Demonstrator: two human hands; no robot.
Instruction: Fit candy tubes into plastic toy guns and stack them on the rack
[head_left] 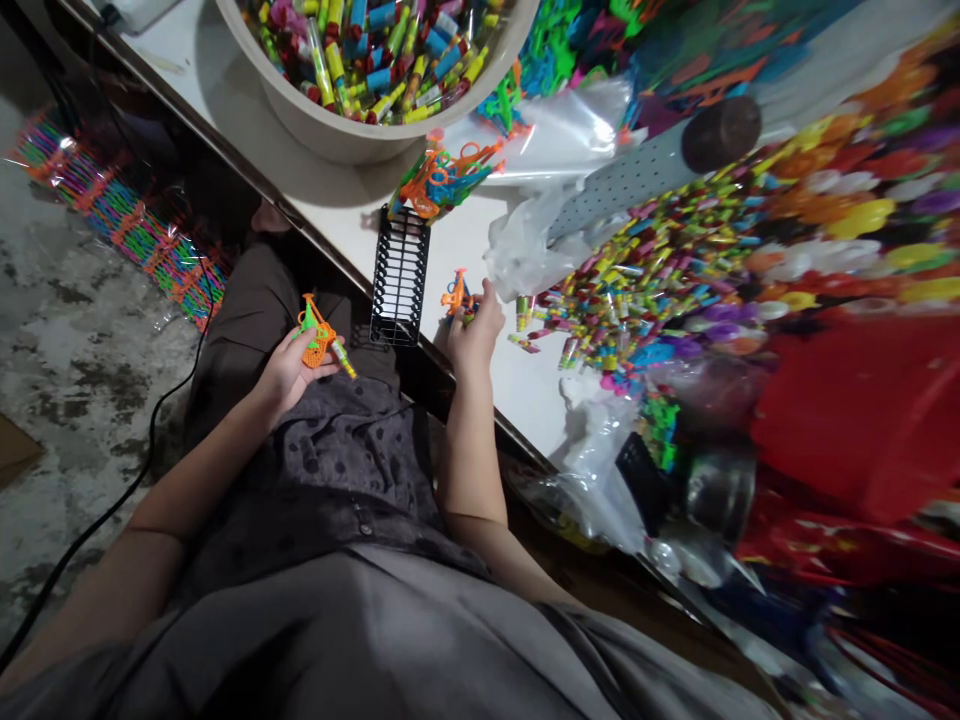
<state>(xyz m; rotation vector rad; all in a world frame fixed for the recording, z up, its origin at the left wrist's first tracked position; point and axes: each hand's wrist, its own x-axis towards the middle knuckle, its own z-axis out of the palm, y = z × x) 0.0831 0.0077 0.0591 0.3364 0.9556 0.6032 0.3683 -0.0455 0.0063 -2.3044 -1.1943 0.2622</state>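
Over my lap, my left hand (289,372) is closed on an orange plastic toy (318,342) with a mesh-like basket part. A bright green plastic piece (308,322) and a small clear tube with yellow bits (343,358) are in the same hand. At the table's near edge, my right hand (478,338) has its fingers curled round small orange and blue plastic toy pieces (457,292); its fingertips are partly hidden. Between the hands a black wire rack (400,280) lies at the table edge, with orange, green and blue plastic toys (442,180) heaped at its far end.
A beige tub (330,135) of colourful small tubes stands at the back. To the right spread a pile of small tubes (630,290), a perforated grey cylinder (622,180), clear plastic bags (600,490) and a red bag (862,410). Bagged colourful pieces (127,215) lie on the floor.
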